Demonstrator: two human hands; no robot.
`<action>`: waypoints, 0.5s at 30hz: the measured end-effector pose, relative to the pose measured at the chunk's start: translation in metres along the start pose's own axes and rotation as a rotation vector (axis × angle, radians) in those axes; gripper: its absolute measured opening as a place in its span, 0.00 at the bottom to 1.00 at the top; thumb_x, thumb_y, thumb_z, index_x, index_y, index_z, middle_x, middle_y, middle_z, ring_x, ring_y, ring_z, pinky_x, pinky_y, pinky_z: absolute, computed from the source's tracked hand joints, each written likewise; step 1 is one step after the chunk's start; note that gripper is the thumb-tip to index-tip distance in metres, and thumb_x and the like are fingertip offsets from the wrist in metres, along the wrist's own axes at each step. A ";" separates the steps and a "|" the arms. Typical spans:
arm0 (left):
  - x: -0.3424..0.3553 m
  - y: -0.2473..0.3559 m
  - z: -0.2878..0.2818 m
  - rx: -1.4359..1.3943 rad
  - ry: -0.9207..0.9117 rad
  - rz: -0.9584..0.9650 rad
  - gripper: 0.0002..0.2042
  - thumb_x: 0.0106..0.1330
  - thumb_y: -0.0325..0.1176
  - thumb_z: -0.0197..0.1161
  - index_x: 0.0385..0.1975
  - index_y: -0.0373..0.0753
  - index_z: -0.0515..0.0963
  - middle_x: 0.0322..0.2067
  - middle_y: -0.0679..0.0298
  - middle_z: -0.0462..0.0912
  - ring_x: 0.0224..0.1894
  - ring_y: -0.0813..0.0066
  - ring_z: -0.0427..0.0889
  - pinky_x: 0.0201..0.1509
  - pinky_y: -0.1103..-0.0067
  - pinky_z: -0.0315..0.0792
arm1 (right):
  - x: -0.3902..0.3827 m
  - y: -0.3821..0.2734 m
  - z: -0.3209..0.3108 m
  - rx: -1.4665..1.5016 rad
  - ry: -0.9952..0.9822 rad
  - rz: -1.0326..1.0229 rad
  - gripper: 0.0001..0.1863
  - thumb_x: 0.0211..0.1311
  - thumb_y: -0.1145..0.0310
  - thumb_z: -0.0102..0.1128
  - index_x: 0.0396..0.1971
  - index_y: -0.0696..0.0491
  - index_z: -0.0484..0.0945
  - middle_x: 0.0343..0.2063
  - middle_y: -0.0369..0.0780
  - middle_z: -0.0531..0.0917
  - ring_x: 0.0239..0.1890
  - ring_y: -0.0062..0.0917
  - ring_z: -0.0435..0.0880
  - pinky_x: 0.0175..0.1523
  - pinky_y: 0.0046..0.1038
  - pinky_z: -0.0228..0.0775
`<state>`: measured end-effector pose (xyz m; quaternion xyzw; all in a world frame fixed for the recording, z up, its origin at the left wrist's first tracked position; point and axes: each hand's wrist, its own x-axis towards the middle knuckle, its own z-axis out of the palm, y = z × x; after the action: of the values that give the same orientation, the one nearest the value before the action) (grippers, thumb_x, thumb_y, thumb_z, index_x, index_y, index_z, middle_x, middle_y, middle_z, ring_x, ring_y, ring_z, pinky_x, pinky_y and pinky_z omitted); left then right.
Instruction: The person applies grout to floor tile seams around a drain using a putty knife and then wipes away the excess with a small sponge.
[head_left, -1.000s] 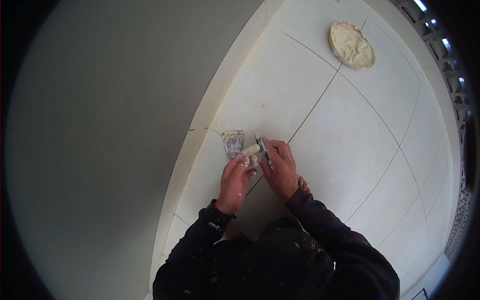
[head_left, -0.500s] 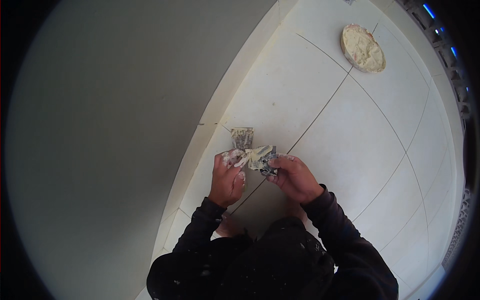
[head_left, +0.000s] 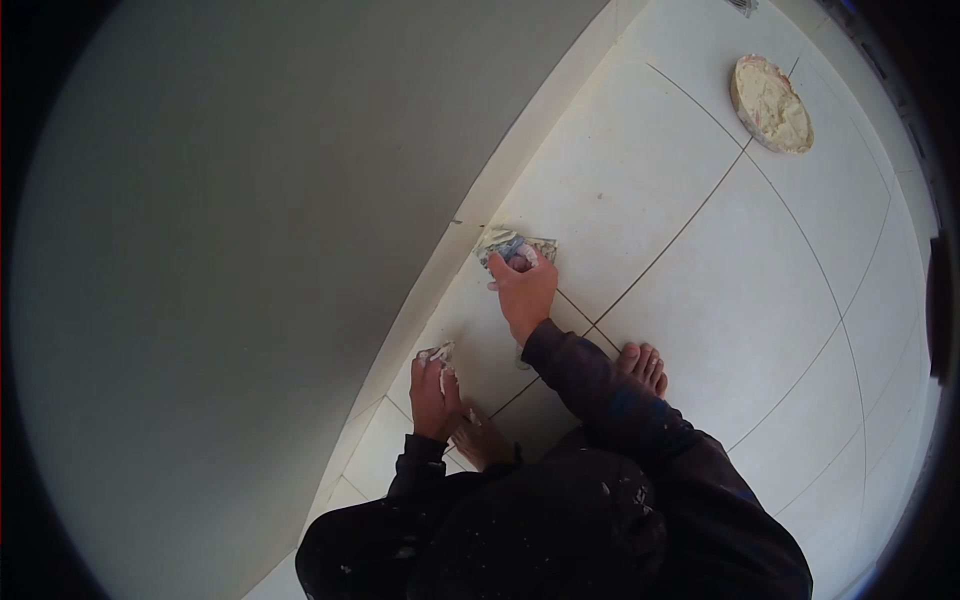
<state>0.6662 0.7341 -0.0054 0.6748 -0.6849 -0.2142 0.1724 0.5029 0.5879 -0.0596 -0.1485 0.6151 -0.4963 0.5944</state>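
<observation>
My right hand (head_left: 525,295) reaches forward to the foot of the wall, its fingers closed on a flat, dark grey spreader (head_left: 497,241) smeared with cream putty. The spreader is low beside the skirting; whether it touches there I cannot tell. A second putty-covered flat piece (head_left: 546,247) lies on the floor just right of it, partly behind my fingers. Closer to my body, my left hand (head_left: 433,398) stays beside the skirting with curled fingers. White putty coats its fingertips, and anything inside them is hidden.
A round, shallow tub of cream putty (head_left: 772,104) stands on the white tiled floor (head_left: 720,260) at the far right. The grey wall (head_left: 270,200) and its pale skirting (head_left: 505,165) run along my left. My bare feet are below my arms.
My hands have parted: the right moved forward and left with the spreader to the skirting, and the left drew back toward my body. My view has shifted slightly.
</observation>
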 end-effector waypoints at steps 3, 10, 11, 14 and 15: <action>-0.004 -0.005 -0.007 -0.051 0.024 -0.103 0.13 0.76 0.32 0.46 0.47 0.28 0.74 0.45 0.42 0.76 0.48 0.43 0.75 0.54 0.58 0.70 | 0.007 0.004 0.013 -0.053 0.081 -0.056 0.13 0.53 0.68 0.72 0.24 0.59 0.76 0.16 0.33 0.76 0.20 0.19 0.73 0.30 0.27 0.71; -0.015 -0.010 -0.002 -0.135 0.060 -0.135 0.13 0.76 0.31 0.46 0.45 0.28 0.75 0.43 0.45 0.77 0.46 0.45 0.76 0.52 0.61 0.71 | 0.011 0.019 0.034 -0.257 0.128 -0.216 0.14 0.55 0.65 0.71 0.35 0.60 0.83 0.24 0.44 0.82 0.27 0.35 0.85 0.36 0.34 0.76; -0.015 -0.008 -0.002 -0.152 0.061 -0.133 0.13 0.76 0.31 0.46 0.45 0.28 0.75 0.42 0.45 0.77 0.46 0.46 0.76 0.52 0.61 0.71 | 0.014 0.021 0.035 -0.261 0.135 -0.214 0.14 0.55 0.65 0.71 0.35 0.60 0.83 0.24 0.44 0.82 0.27 0.35 0.85 0.36 0.34 0.76; -0.016 -0.007 -0.003 -0.183 0.071 -0.148 0.12 0.76 0.30 0.46 0.44 0.29 0.75 0.42 0.46 0.77 0.46 0.46 0.77 0.51 0.62 0.71 | 0.012 0.020 0.037 -0.276 0.151 -0.239 0.17 0.56 0.66 0.71 0.43 0.59 0.84 0.29 0.45 0.84 0.32 0.35 0.87 0.38 0.33 0.77; -0.016 -0.009 -0.004 -0.190 0.091 -0.165 0.12 0.76 0.30 0.45 0.44 0.29 0.75 0.42 0.46 0.77 0.46 0.47 0.77 0.51 0.62 0.71 | -0.002 0.016 0.040 -0.260 0.118 -0.297 0.17 0.56 0.67 0.71 0.45 0.59 0.83 0.31 0.44 0.84 0.33 0.34 0.87 0.38 0.33 0.78</action>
<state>0.6759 0.7499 -0.0060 0.7183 -0.5953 -0.2608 0.2481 0.5450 0.5795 -0.0625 -0.2839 0.6791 -0.5025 0.4535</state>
